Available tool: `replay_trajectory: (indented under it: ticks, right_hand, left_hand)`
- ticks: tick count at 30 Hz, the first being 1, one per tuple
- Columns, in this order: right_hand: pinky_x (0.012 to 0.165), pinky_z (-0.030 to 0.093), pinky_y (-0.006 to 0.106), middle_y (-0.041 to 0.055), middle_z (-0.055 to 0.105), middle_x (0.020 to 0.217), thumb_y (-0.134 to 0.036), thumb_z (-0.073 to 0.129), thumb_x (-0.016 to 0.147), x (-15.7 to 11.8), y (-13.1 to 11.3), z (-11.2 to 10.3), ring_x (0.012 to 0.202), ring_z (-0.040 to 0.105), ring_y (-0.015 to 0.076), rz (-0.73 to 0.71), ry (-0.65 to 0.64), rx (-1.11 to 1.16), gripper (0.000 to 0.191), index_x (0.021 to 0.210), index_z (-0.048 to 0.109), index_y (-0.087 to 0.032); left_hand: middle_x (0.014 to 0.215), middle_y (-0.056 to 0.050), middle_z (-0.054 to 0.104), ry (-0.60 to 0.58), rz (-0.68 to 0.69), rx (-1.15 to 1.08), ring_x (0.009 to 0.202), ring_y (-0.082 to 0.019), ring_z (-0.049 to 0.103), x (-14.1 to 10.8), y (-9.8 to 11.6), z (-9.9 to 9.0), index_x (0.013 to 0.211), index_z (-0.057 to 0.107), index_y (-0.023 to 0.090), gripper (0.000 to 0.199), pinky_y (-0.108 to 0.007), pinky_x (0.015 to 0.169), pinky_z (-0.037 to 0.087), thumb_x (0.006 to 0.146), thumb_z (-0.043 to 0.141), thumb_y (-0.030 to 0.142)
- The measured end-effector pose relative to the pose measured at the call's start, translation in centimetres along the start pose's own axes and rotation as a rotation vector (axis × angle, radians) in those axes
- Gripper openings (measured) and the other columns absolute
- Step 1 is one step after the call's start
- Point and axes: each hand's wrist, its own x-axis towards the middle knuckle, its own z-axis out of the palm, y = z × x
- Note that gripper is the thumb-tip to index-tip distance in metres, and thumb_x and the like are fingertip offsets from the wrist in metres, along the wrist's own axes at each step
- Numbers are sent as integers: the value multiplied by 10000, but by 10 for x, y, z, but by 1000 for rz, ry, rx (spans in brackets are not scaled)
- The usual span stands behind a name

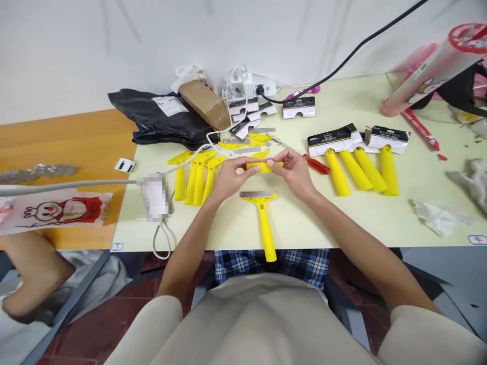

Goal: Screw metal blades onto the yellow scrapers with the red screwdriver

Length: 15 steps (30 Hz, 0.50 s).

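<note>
Between my two hands I hold a small yellow plastic piece, seemingly a scraper's clamp plate (265, 167). My left hand (231, 177) pinches its left end with thumb and fingers. At the other end, my right hand (292, 173) grips it the same way. Just below lies a yellow scraper (265, 223) with a metal blade along its head, its handle pointing toward me and reaching the table edge. Several yellow scraper handles (198, 177) lie left of my left hand. Loose yellow plates and metal blades (247, 150) are spread beyond my fingers.
A red-handled screwdriver (317, 165) lies beside my right hand. Several scrapers in black-and-white card sleeves (331, 139) are at the right. Behind are loose card sleeves (299, 107), a brown box (204, 104), a black bag (163, 114) and a power strip (266, 87). Another person's arm (38, 268) is at left.
</note>
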Motion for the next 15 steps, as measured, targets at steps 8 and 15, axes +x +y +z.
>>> replay_trajectory:
  ticks: [8,15]
  right_hand:
    - [1141,431,650,171,619,1343,-844,846,798,-5,-17,-20,1247,507,424,-208,-710,-901,765,1216,694,-221]
    - [1115,397,623,171,578,1363,-788,843,842,-4,-17,-23,1246,474,424,-190,-836,-966,676,1201,709,-231]
  left_hand:
    - [1234,-55,843,411,222,-235,1164,-245,794,-1,-15,-8,1239,870,330,362,-410,1040,620,943,876,539]
    - [1135,-26,867,393,285,-245,1022,-220,804,-4,-6,-3,1205,893,382,297,-404,966,637,913,930,425]
